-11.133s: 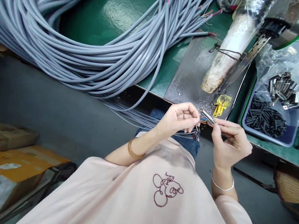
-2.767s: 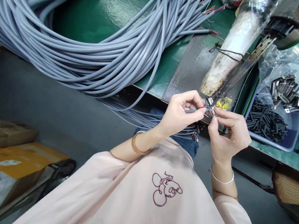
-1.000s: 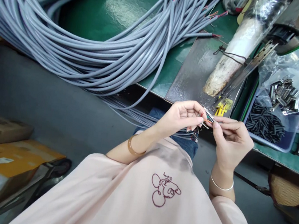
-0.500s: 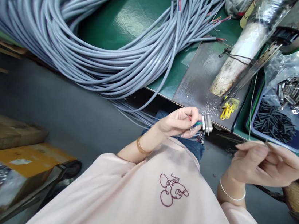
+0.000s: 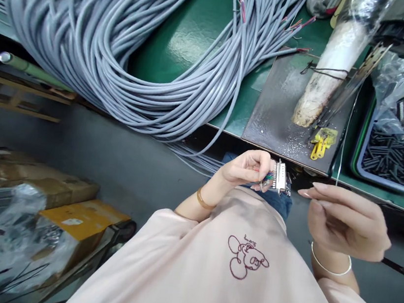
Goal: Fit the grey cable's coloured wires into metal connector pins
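A metal connector (image 5: pixel 281 177) with a row of pins faces my left hand (image 5: pixel 246 168), whose closed fingers pinch the small coloured wires beside it. Dark small parts show just behind the connector. To the right, my right hand (image 5: pixel 351 221) is raised with its fingers bent together. A thin silvery wire (image 5: pixel 342 155) hangs down to those fingers and passes out of sight behind them; the grip on it is partly hidden. A gap separates my right fingertips from the connector.
Grey cables (image 5: pixel 172 98) lie coiled on the green table (image 5: pixel 191 31). A dark plate (image 5: pixel 275 101) carries a wrapped white roll (image 5: pixel 322 83) and a yellow cutter (image 5: pixel 321 146). A bin (image 5: pixel 398 185) of black pieces stands right, boxes (image 5: pixel 81 217) at lower left.
My right hand has moved left, closer to the connector, and turned, its fingers now pointing left. The connector has rotated to show its broad face. The whole view has shifted somewhat.
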A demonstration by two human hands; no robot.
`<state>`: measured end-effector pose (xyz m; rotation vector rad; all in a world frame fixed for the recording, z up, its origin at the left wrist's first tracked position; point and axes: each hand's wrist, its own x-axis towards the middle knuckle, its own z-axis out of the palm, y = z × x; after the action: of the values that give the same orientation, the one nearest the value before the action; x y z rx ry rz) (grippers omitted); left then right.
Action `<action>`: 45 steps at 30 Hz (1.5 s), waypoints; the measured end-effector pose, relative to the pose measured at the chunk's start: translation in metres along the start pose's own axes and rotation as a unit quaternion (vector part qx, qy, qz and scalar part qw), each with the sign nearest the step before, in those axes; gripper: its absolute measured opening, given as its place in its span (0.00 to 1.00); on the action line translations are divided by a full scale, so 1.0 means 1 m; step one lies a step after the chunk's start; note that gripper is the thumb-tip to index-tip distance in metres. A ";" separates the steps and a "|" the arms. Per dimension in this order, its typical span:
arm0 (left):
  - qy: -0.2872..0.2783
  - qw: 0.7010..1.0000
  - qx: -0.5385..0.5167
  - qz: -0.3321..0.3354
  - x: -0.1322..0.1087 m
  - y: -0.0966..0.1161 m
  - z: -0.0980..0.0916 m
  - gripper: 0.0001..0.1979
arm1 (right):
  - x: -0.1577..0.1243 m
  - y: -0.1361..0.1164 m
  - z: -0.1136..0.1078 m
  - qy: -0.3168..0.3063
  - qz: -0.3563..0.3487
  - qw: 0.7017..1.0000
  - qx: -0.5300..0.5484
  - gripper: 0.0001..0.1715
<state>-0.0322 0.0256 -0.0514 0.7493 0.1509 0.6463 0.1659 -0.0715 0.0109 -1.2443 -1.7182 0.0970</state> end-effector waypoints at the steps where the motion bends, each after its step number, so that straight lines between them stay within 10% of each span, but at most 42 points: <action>1: 0.013 1.000 0.006 -0.007 0.001 0.001 0.003 0.21 | 0.003 -0.001 0.001 -0.010 -0.050 0.999 0.006 0.13; 4: 0.078 0.996 0.038 -0.023 0.005 0.004 0.013 0.18 | 0.009 0.000 0.012 0.013 -0.113 0.993 -0.043 0.14; 14: 0.253 0.942 0.214 0.047 0.028 -0.001 0.041 0.12 | 0.005 0.023 0.033 0.064 0.133 0.989 -0.015 0.05; 20: 0.315 0.897 0.287 0.113 0.040 -0.005 0.047 0.08 | 0.009 0.030 0.037 0.057 0.073 0.995 -0.029 0.09; 45: 0.334 0.851 0.371 0.164 0.048 0.010 0.049 0.07 | 0.032 0.031 0.038 0.054 0.041 0.997 -0.038 0.09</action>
<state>0.0185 0.0312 -0.0045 1.2826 0.9771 1.1908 0.1594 -0.0153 -0.0051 -1.3517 -1.5905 0.0116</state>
